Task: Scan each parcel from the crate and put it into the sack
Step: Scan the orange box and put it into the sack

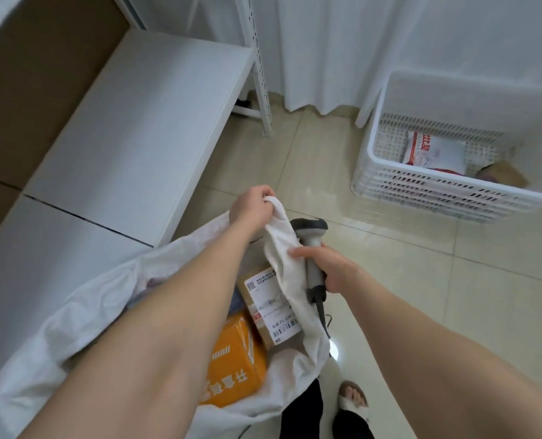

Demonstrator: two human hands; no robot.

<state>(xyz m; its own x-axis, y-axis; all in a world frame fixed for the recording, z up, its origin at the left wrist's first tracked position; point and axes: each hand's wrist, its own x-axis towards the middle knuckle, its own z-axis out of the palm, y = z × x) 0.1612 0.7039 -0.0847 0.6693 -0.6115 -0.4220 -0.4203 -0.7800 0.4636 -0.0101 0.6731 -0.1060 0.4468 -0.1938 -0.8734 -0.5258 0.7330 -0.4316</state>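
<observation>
My left hand (253, 205) grips the far rim of the white sack (82, 312) and holds it up. My right hand (328, 269) holds the grey barcode scanner (310, 245) by its handle, and its fingers also touch the sack's rim. Inside the sack lie a brown box with a white shipping label (268, 304) and an orange box (236, 362). The white slatted crate (421, 185) stands at the right on the floor, holding a white and red parcel (434, 152) and a brown parcel (505, 174).
A low white shelf unit (130, 131) runs along the left, with a perforated white rack post (261, 74) behind it. White curtains hang at the back. The floor is beige tile (453, 296). My foot in a sandal (353, 399) is below the sack.
</observation>
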